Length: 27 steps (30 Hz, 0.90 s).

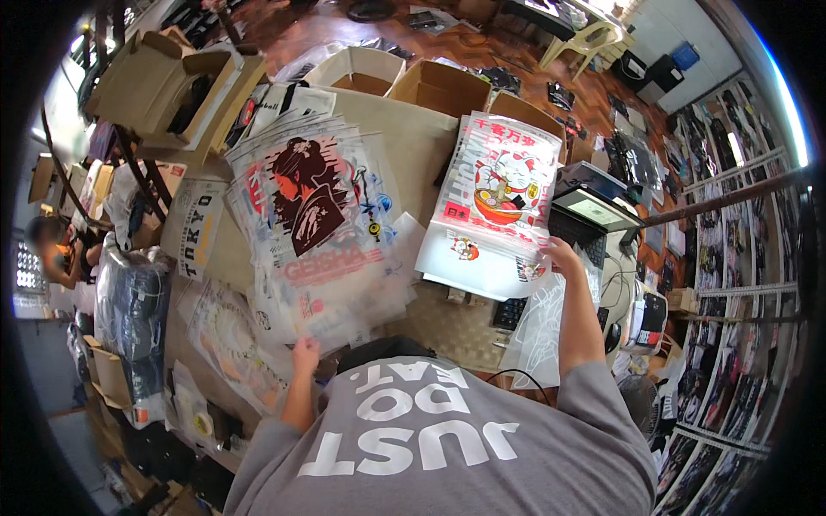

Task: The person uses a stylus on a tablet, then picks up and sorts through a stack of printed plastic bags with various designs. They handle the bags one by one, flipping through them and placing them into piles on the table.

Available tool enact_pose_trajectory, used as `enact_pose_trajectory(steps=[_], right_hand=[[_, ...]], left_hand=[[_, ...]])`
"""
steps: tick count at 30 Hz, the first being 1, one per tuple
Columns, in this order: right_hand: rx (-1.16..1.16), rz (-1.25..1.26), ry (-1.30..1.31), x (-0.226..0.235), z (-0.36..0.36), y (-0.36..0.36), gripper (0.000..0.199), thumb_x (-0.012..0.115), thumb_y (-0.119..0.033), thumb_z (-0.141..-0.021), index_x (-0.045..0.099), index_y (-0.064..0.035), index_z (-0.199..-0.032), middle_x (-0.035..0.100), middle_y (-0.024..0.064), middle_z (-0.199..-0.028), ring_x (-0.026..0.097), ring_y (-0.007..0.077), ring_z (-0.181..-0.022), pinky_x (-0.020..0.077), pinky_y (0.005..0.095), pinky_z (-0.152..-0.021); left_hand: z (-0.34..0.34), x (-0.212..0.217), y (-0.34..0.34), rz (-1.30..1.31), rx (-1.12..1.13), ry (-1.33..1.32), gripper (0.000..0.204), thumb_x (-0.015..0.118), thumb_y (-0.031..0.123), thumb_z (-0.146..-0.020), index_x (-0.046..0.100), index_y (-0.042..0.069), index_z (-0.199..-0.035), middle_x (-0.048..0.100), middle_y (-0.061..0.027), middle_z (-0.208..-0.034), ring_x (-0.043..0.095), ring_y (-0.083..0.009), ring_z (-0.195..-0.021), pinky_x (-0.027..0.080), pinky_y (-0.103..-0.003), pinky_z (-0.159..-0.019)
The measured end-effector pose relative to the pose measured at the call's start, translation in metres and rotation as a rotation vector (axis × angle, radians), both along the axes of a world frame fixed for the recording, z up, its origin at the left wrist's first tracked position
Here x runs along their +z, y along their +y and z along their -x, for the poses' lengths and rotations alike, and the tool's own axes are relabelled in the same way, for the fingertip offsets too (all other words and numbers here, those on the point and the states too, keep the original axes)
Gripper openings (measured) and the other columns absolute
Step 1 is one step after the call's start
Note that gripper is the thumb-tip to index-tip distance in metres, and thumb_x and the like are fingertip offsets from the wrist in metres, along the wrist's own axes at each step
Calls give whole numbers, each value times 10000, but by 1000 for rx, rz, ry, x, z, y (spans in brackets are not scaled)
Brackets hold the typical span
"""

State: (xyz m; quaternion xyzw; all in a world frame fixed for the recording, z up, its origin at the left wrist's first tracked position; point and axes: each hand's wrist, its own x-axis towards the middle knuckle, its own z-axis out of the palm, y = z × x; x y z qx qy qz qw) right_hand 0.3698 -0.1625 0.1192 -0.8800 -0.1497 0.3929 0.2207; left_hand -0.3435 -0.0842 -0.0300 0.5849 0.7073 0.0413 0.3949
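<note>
Left hand (305, 354), fingers pinching the kimono-figure printed film (325, 219)'s lower edge, right hand (565, 257), fingers gripping the ramen-cat printed film (499, 193)'s lower right edge, both films over the tan table (423, 159)

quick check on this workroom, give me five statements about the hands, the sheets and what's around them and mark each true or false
1. The right hand is at the edge of the cat-print sheets. True.
2. The left hand is raised clear of all sheets. False: it is at the lower edge of the robed-figure sheets.
3. The laptop is closed. False: it is open, its screen lit.
4. A cream plastic chair stands on the floor beyond the table. True.
5. The grey shirt is plain. False: it has large white lettering.
</note>
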Motion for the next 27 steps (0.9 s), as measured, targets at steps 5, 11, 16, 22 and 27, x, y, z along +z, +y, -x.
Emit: enact_pose_trajectory(steps=[5, 11, 16, 22, 27], right_hand=[[133, -478, -425, -31, -38, -62, 452, 654, -195, -817, 537, -85, -1240, 583, 120, -1185, 555, 228, -1075, 437, 383, -911], [-212, -733, 1, 97, 119, -1, 320, 567, -244, -909, 563, -93, -1191, 595, 44, -1183, 564, 160, -1062, 432, 304, -868], [-54, -741, 82, 110, 204, 30, 273, 544, -206, -929, 564, -45, -1150, 635, 62, -1065, 601, 142, -930, 477, 273, -752], [135, -632, 197, 89, 271, 47, 257, 538, -184, -929, 566, -30, -1134, 638, 63, -1031, 598, 139, -896, 469, 275, -762], [226, -546, 203, 86, 321, 65, 254, 533, -182, -932, 576, -27, -1128, 645, 64, -1026, 598, 125, -874, 468, 270, -745]], left_hand=[[-15, 12, 46, -119, 357, -40, 676, 735, 334, -706, 472, 13, -1240, 546, -198, -1204, 491, -351, -1139, 386, -423, -969], [-13, 14, 76, -273, 243, 181, 923, 736, 466, -670, 362, -44, -1341, 359, -288, -1371, 306, -393, -1304, 275, -423, -1074], [-47, 41, 105, -340, 115, 256, 912, 712, 508, -682, 380, -27, -1342, 279, -277, -1421, 261, -412, -1323, 257, -462, -1075], [-60, 55, 109, -335, 108, 279, 628, 692, 397, -749, 525, 83, -1266, 292, -199, -1421, 294, -368, -1307, 275, -460, -1058], [-38, 48, 109, -595, 104, 171, 254, 684, 171, -747, 662, 139, -998, 449, -103, -1307, 379, -312, -1243, 331, -469, -993]])
